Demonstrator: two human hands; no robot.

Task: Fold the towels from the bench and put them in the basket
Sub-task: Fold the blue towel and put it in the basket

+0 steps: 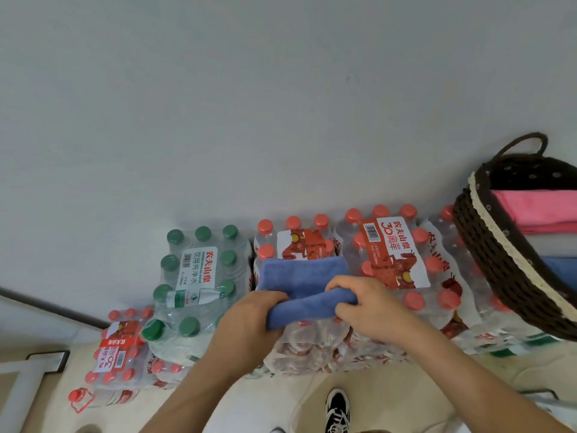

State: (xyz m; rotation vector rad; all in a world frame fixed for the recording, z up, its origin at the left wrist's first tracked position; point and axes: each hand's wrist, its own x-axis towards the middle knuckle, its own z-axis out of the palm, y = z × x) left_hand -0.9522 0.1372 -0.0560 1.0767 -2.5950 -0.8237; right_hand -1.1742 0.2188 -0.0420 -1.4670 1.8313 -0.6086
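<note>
- Over the shrink-wrapped packs of red-capped water bottles (390,251), a blue microfibre towel (304,282) is mid-fold. Its far half lies flat on the pack tops and its near edge is doubled up into a thick band.
- The left hand (249,320) is curled round the left end of that band, and the right hand (365,307) pinches the right end. Both are gripping the cloth, with nothing else held.
- At the far right, well apart from the hands, a dark brown woven basket with a cream trim and loop handle (499,245) sits on the bottle packs.
- Inside it lies a folded pink towel (543,210). Nearer the camera is a folded blue cloth (562,270), with a pale layer between them that I cannot identify.
- My reading is that the task is well under way: at least two towels are already folded and stowed, and this blue one needs its fold finished before it is carried right and laid in the basket.
- No bench and no waiting unfolded towels appear in view, so I cannot tell how many remain.
- A pack of green-capped bottles (196,276) stands to the left of the work.
</note>
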